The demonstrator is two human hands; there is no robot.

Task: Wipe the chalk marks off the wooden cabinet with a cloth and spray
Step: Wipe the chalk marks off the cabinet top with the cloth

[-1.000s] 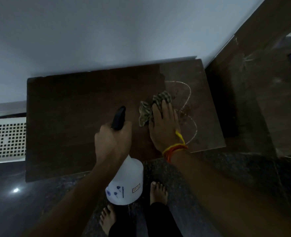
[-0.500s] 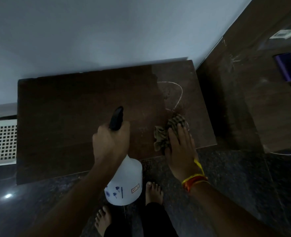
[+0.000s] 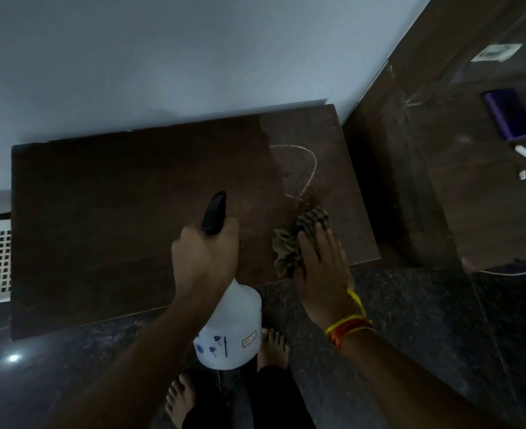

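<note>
While the left hand (image 3: 204, 258) grips the white spray bottle (image 3: 229, 329) by its black trigger head above the wooden cabinet (image 3: 125, 218), the right hand (image 3: 320, 270) presses flat, fingers straight, on the crumpled cloth (image 3: 298, 239) just below the curved chalk mark (image 3: 309, 171) near the cabinet's front right edge

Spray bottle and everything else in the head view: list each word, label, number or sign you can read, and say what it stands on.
Spray bottle: a small boxed label low on its side, its characters too small and blurred to read.
Spray bottle: blue flower-like prints and a dark vertical line, pictures only, no text.
Cabinet top: a curved chalk mark, a drawn line, not a letter or number.
White sticker on the dark panel at upper right: blurred, unreadable.
</note>
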